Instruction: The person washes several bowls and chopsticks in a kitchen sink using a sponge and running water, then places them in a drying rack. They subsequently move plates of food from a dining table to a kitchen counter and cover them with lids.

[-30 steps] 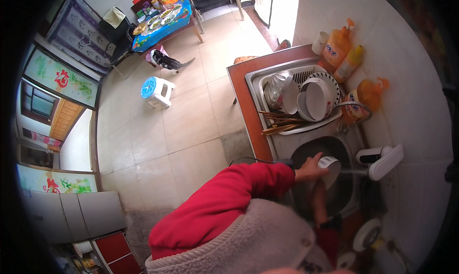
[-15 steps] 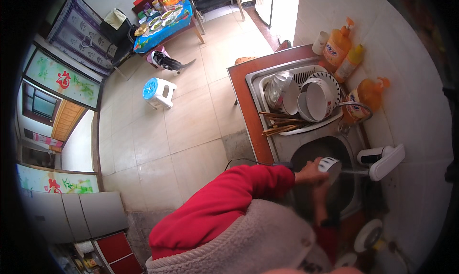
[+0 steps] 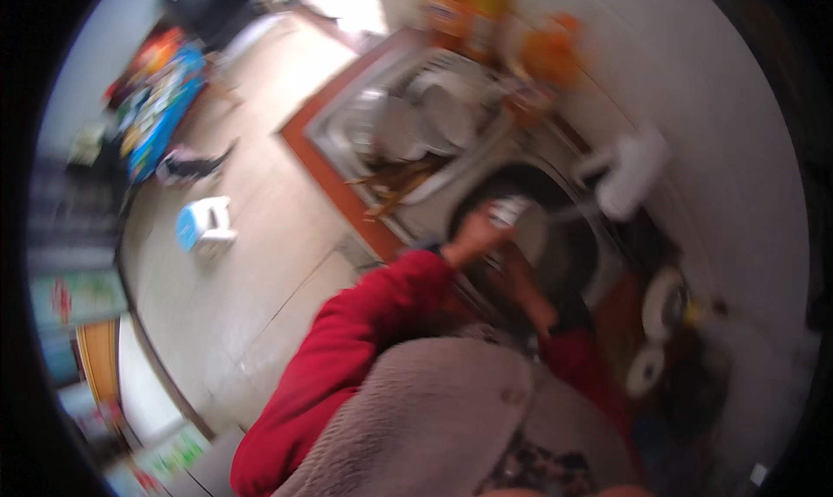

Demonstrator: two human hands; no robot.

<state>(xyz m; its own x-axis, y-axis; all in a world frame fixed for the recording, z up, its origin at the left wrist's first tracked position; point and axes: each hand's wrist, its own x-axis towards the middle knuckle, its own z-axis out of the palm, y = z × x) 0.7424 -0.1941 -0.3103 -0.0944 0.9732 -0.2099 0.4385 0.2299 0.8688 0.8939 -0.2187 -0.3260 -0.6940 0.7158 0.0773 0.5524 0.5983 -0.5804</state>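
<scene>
Over the dark sink basin (image 3: 577, 267) I hold a white bowl (image 3: 526, 237) with dark marks on its outside, tilted on its side. My left hand (image 3: 473, 235) is closed on its left edge. Against the bowl's near side lies my right hand (image 3: 519, 282), its fingers smeared by motion. A pale stream of water (image 3: 573, 212) runs from the white tap (image 3: 632, 178) toward the bowl. Both my sleeves are red, and the picture is blurred.
Beyond the basin, a dish rack (image 3: 334, 137) holds white bowls (image 3: 449, 120) and several wooden chopsticks (image 3: 395, 185). Orange bottles (image 3: 553, 50) stand along the wall. A stool (image 3: 206, 225), a cat (image 3: 193, 167) and a table with a blue cloth (image 3: 169, 115) are to the left.
The view has swung, so the sink and rack appear farther left and higher. My hands and the bowl remain together over the basin, and the water still runs.
</scene>
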